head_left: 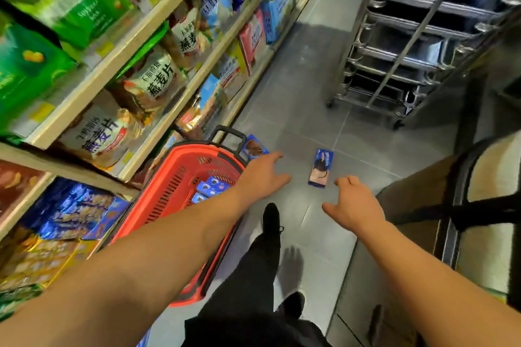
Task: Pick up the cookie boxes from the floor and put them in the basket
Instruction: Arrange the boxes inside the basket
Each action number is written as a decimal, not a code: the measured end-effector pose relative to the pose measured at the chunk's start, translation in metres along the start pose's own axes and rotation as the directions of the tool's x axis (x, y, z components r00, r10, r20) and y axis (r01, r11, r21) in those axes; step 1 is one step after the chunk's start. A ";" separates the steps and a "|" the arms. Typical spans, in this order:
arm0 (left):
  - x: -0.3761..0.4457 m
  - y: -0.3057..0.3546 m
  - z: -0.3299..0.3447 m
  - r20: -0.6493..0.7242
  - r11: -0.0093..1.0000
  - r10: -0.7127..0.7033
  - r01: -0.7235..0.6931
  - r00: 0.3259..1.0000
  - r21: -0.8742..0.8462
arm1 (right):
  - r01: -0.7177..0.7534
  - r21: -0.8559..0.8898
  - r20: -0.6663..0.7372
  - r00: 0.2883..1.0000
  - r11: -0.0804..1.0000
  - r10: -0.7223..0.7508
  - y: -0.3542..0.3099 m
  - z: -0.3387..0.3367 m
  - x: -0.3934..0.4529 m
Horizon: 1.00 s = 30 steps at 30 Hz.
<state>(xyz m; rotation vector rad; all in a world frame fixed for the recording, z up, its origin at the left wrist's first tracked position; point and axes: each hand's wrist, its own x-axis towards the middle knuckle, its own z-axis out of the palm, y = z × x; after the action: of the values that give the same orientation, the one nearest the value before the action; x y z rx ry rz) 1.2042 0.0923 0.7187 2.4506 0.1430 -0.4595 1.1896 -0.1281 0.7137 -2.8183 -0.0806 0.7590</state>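
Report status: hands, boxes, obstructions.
Left hand, right hand open, empty. Two cookie boxes on floor; more in red basket. Path clear.

Both empty hands reach toward a cookie box (320, 167) on the floor.

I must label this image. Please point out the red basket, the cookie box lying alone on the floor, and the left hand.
red basket (180, 177): head view, on its near-left slotted wall.
cookie box (321, 167): head view, on its printed top face.
left hand (260, 175): head view, on its back.
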 end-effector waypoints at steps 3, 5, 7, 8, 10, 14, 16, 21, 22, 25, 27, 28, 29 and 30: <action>0.049 0.007 -0.010 0.019 0.999 -0.010 0.010 1.000 -0.030 | -0.019 -0.014 0.023 1.000 1.000 0.020 0.001 -0.022 0.038; 0.084 0.010 -0.016 0.039 0.999 -0.011 0.013 0.999 -0.043 | -0.039 0.012 0.018 0.999 0.999 0.039 -0.002 -0.034 0.065; 0.117 0.012 -0.021 0.044 0.999 -0.009 0.011 0.999 -0.039 | -0.060 0.050 0.027 0.998 0.997 0.058 -0.006 -0.044 0.089; 0.132 0.013 -0.023 0.053 0.999 -0.009 0.011 0.999 -0.037 | -0.070 0.060 0.040 0.997 0.996 0.068 -0.009 -0.050 0.101; 0.162 0.014 -0.026 0.092 0.999 -0.013 0.018 0.996 -0.048 | -0.092 0.073 0.066 0.994 0.993 0.087 -0.013 -0.060 0.128; 0.208 0.013 -0.022 0.155 0.996 -0.029 0.042 0.987 -0.079 | -0.140 0.112 0.087 0.988 0.984 0.131 -0.016 -0.075 0.172; 0.225 0.010 -0.016 0.177 0.993 -0.047 0.065 0.983 -0.097 | -0.156 0.143 0.100 0.985 0.977 0.142 -0.015 -0.075 0.189; 0.260 0.000 0.026 0.209 0.973 -0.131 0.166 0.969 -0.159 | -0.168 0.170 0.185 0.973 0.971 0.135 0.006 -0.051 0.234; 0.267 -0.004 0.038 0.212 0.966 -0.159 0.196 0.964 -0.169 | -0.174 0.167 0.207 0.969 0.971 0.138 0.014 -0.043 0.245; 0.288 -0.019 0.078 0.217 0.935 -0.249 0.293 0.944 -0.200 | -0.197 0.167 0.268 0.952 0.966 0.147 0.041 -0.015 0.275; 0.306 -0.030 0.110 0.240 0.915 -0.302 0.351 0.923 -0.201 | -0.229 0.164 0.310 0.935 0.959 0.170 0.063 0.008 0.297; 0.313 -0.035 0.125 0.247 0.907 -0.320 0.371 0.915 -0.201 | -0.242 0.166 0.329 0.927 0.956 0.178 0.072 0.018 0.306; 0.321 -0.041 0.140 0.253 0.899 -0.331 0.385 0.909 -0.206 | -0.259 0.173 0.341 0.921 0.950 0.189 0.082 0.030 0.315; 0.331 -0.048 0.158 0.262 0.887 -0.352 0.410 0.899 -0.213 | -0.276 0.181 0.349 0.915 0.944 0.200 0.095 0.044 0.328</action>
<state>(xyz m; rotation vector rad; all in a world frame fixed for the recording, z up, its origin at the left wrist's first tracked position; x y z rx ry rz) 1.4571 0.0308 0.4556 2.0917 0.5687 -0.8213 1.4510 -0.1754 0.4945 -2.4867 0.2880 1.2040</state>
